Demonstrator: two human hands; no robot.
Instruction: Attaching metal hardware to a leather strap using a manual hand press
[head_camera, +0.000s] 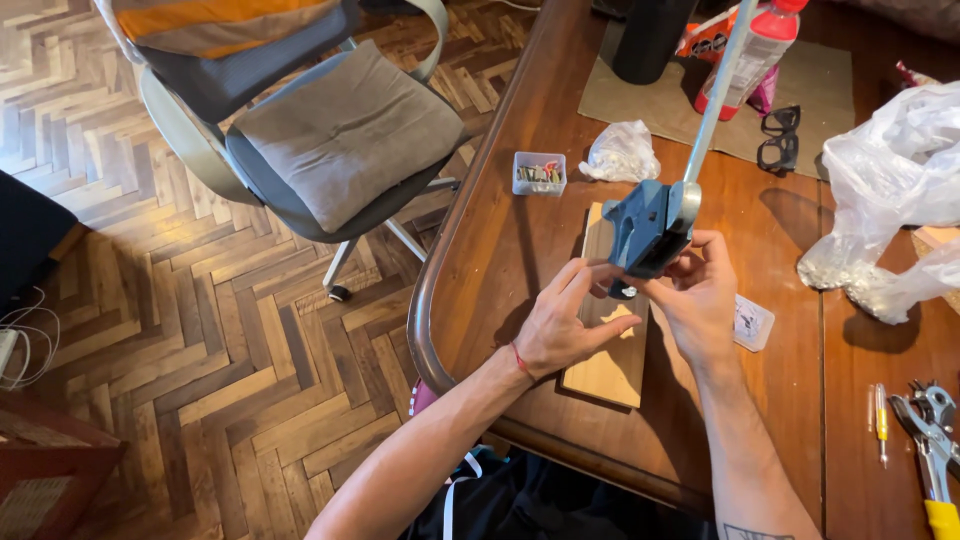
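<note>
A blue-grey hand tool (648, 225) with a long silver handle (718, 90) is held over a light wooden board (612, 372) on the brown table (500, 250). My left hand (565, 322) reaches to the tool's lower end, fingertips touching a small dark part there. My right hand (700, 295) grips the tool's body from the right and below. The board lies flat under both hands, partly hidden by them.
A small clear box of tiny parts (539, 173), crumpled plastic (622, 152), black glasses (779, 138), a bottle (750, 55), a big plastic bag (890, 190), a small packet (752, 322), and pliers and a screwdriver (925, 440) lie about. A grey chair (340, 130) stands left.
</note>
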